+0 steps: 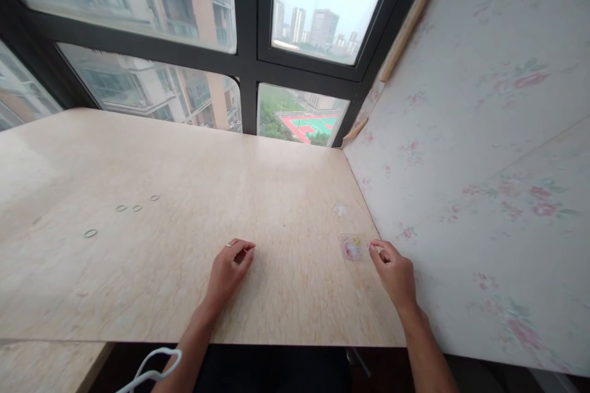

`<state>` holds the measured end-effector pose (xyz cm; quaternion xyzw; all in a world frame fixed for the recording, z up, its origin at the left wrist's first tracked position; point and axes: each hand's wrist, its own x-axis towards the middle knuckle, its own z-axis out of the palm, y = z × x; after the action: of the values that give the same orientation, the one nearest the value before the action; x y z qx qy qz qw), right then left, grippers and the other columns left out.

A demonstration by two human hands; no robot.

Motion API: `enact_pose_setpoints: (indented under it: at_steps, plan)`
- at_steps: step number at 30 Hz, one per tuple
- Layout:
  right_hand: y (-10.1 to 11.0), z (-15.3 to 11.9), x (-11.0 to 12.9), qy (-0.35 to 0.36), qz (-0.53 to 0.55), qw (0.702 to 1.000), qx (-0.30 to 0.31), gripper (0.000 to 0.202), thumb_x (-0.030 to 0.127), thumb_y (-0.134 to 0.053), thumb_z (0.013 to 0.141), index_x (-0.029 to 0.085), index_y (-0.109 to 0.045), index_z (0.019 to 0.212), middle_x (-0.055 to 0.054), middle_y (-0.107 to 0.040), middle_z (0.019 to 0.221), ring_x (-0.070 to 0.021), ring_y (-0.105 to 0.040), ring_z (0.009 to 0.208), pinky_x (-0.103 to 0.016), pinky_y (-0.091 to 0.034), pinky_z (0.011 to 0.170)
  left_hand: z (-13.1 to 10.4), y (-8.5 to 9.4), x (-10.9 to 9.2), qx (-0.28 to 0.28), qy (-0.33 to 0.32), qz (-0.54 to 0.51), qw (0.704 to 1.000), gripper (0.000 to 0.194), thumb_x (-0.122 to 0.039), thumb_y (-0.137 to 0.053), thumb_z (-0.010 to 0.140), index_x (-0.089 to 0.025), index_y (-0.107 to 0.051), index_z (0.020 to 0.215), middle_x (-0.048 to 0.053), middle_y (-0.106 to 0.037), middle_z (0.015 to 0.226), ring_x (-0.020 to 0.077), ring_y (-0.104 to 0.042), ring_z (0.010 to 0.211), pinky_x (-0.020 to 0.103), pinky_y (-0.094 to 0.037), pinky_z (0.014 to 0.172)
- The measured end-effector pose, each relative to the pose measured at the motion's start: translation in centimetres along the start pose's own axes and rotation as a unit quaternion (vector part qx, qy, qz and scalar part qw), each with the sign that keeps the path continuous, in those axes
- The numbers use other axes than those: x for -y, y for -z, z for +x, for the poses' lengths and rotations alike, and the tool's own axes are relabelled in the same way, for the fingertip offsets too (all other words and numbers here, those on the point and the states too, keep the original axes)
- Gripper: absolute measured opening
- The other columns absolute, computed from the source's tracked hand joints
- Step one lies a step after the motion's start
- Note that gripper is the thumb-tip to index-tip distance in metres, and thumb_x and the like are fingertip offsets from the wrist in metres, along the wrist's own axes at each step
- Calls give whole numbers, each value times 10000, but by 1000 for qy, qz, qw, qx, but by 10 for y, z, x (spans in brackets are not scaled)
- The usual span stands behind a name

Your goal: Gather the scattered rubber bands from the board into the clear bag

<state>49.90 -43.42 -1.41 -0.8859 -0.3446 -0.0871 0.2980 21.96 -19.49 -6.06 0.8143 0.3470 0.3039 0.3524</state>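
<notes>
My left hand (234, 264) rests on the tabletop (286, 295) with thumb and fingertips pinched together. Whatever may be between them is too small to make out; a light ring sits on one finger. On the right, my right hand (394, 270) is also closed in a pinch, just beside a small clear box (351, 247). Tiny coloured loops, yellow, pink and purple, show inside that box. Whether the right fingertips hold something or touch the box edge is unclear. Far to the left lie several thin greenish rings (91, 234), flat and apart from each other.
Behind the box lies a small clear, whitish piece (340, 209). A floral-papered wall (498, 196) borders the tabletop on the right, and dark-framed windows (249, 43) stand along the back. A white cable (157, 359) loops near the front edge, beside my left forearm.
</notes>
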Motion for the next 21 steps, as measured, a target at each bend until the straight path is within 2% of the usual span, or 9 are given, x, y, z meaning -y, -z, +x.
enact_pose_setpoints:
  at_steps: [3, 6, 10, 13, 18, 21]
  plan:
    - [-7, 3, -9, 33, -83, 995, 41, 433, 481, -381, 864, 192, -703, 883, 18, -520, 466, -115, -414, 397, -235, -267, 462, 0, 0, -1, -5, 2, -1, 1000, 182, -306, -499, 855, -197, -642, 829, 34, -644, 836, 158, -600, 745, 289, -478, 678]
    - [-7, 3, -9, 34, -100, 994, 35, 435, 440, -363, 869, 191, -713, 933, -7, -592, 508, -119, -433, 385, -241, -273, 454, 0, 0, -3, -11, 2, -3, 1000, 185, -308, -500, 853, -197, -645, 820, 33, -647, 830, 157, -604, 742, 285, -482, 672]
    - [1, -5, -4, 30, -60, 997, 32, 413, 417, -387, 866, 178, -717, 934, -15, -625, 532, -122, -485, 404, -229, -312, 441, 0, 1, -4, -18, 5, -3, 1000, 185, -308, -507, 843, -195, -650, 807, 30, -649, 814, 153, -607, 724, 275, -483, 654]
    - [3, -20, 1, 34, -26, 998, 35, 407, 426, -402, 873, 169, -711, 936, -9, -625, 524, -121, -519, 418, -215, -351, 440, 1, 1, -5, -20, 3, -10, 1000, 179, -299, -507, 842, -194, -649, 809, 32, -652, 814, 154, -609, 730, 271, -483, 652]
    - [-12, -56, 4, 78, 32, 992, 96, 399, 436, -401, 894, 187, -712, 916, -39, -720, 691, -136, -634, 527, -200, -458, 503, 0, 7, -5, -18, 10, -44, 999, 177, -304, -516, 840, -194, -652, 811, 33, -666, 819, 156, -621, 758, 265, -490, 666]
    - [-22, -66, 0, 97, 26, 989, 105, 421, 472, -399, 887, 207, -725, 896, -46, -744, 755, -162, -679, 581, -217, -498, 543, 0, 21, 4, -21, 28, -45, 998, 186, -322, -523, 831, -194, -656, 814, 29, -678, 806, 154, -625, 734, 259, -493, 648]
